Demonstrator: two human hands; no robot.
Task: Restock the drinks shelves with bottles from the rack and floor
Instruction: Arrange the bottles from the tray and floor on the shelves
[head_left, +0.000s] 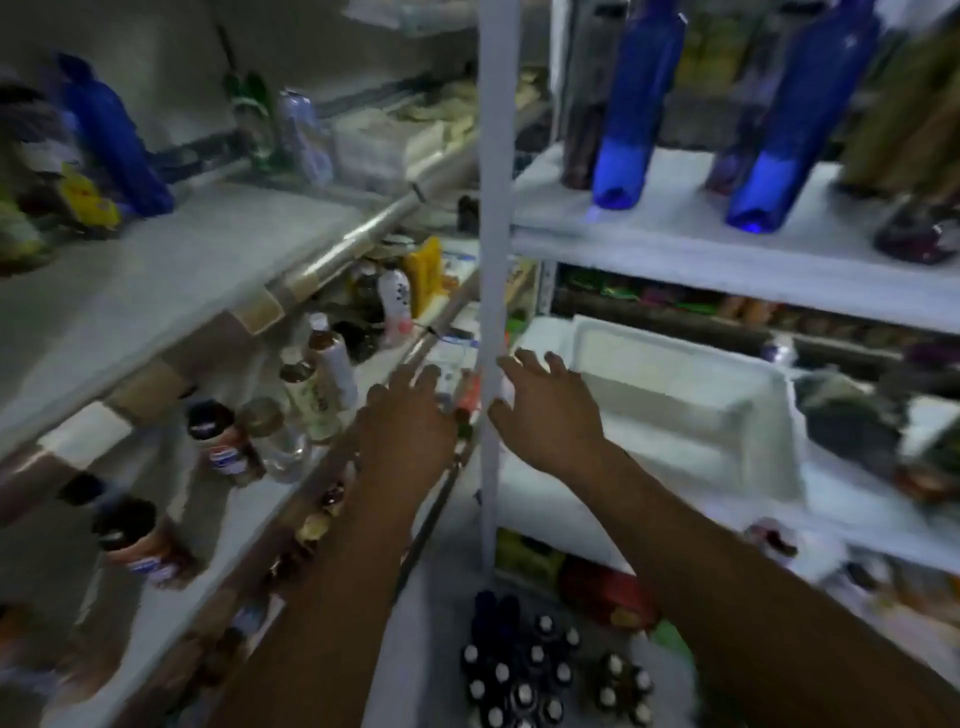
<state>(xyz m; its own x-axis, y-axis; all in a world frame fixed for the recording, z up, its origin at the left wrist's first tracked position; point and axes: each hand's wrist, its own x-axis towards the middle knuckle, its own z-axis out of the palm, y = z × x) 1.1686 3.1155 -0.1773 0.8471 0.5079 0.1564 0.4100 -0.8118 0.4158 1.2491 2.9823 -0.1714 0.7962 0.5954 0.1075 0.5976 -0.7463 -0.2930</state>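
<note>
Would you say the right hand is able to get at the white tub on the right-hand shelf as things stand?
Probably yes. The right hand is open, close to the near corner of the white tub and on the same side of the white post, with nothing visible between hand and tub.

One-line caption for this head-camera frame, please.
Fingers extended, the left hand and right hand reach toward the white shelf post between stocked drinks shelves; capped bottles stand on the floor below.
</note>
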